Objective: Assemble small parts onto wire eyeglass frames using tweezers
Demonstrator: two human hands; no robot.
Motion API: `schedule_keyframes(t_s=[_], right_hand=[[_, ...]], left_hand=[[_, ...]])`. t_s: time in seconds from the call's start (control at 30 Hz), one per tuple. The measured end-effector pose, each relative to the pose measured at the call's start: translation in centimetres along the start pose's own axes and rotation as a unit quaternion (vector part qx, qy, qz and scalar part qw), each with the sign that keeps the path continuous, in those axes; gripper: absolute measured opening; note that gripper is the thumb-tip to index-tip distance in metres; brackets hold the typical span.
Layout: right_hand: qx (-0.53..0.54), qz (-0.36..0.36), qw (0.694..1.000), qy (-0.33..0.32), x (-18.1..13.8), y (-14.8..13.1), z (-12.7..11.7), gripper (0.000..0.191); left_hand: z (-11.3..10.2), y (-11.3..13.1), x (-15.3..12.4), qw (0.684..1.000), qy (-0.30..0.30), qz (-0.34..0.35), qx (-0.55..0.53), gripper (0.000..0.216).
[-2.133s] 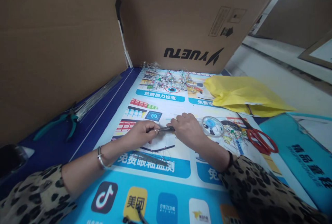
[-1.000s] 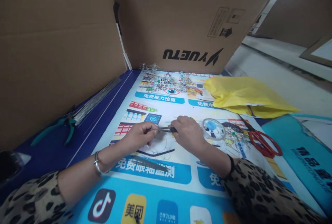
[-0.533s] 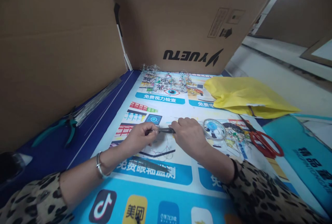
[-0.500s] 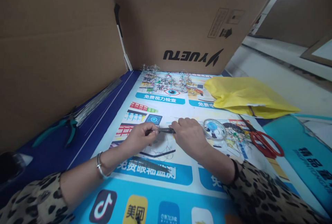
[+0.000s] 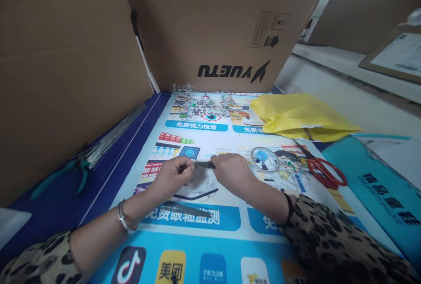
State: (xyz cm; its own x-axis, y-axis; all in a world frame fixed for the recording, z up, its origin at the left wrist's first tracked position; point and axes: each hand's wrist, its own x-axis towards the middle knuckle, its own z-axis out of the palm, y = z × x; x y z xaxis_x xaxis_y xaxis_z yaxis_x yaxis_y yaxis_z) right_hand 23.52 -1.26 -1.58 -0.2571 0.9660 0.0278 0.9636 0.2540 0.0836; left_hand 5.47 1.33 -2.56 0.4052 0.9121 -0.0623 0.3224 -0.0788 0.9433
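Observation:
My right hand (image 5: 232,172) is closed around a dark pair of pliers (image 5: 205,165), its slim jaws pointing left. Thumb and fingertips of my left hand (image 5: 176,173) are pinched together right at the jaws' tip. What they hold is too small to make out. Both hands are above a printed sheet (image 5: 226,244), near its middle. Thin wire loops (image 5: 201,187) lie below them, and a grey tapered object (image 5: 190,209) rests nearer to me. Just right of my right hand is a clear round dish (image 5: 265,159).
Teal-handled pliers (image 5: 62,178) and a bundle of straight wires (image 5: 115,137) lie at left. Red-handled scissors (image 5: 325,172), a yellow bag (image 5: 302,115) and a teal printed bag (image 5: 378,178) are at right. Tangled wire pieces (image 5: 200,104) sit before the cardboard walls (image 5: 210,20).
The whole view has shifted slightly, so things appear further left. My hands keep the same hold, with the pliers' tip still at my left fingertips.

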Motion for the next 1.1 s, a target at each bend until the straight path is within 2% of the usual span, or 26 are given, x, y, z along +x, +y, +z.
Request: schedule_keyframes(t_s=[0.33,0.53,0.9,1.1], right_hand=[[0.042,0.033,0.997,-0.061,0.34,-0.12,-0.63,0.019],[0.055,0.036,0.996,-0.054,0.38,-0.04,-0.36,0.022],[0.059,0.034,0.996,-0.052,0.47,0.14,-0.28,0.021],[0.06,0.039,0.996,-0.049,0.46,0.3,-0.3,0.02]], left_hand=[[-0.07,0.03,0.01,0.993,-0.012,-0.028,-0.111,0.019],[-0.18,0.13,0.03,0.989,-0.012,-0.041,-0.143,0.019],[-0.54,-0.05,0.18,0.983,-0.046,-0.04,-0.174,0.026],[-0.5,0.12,0.34,0.986,-0.031,-0.051,-0.158,0.03]])
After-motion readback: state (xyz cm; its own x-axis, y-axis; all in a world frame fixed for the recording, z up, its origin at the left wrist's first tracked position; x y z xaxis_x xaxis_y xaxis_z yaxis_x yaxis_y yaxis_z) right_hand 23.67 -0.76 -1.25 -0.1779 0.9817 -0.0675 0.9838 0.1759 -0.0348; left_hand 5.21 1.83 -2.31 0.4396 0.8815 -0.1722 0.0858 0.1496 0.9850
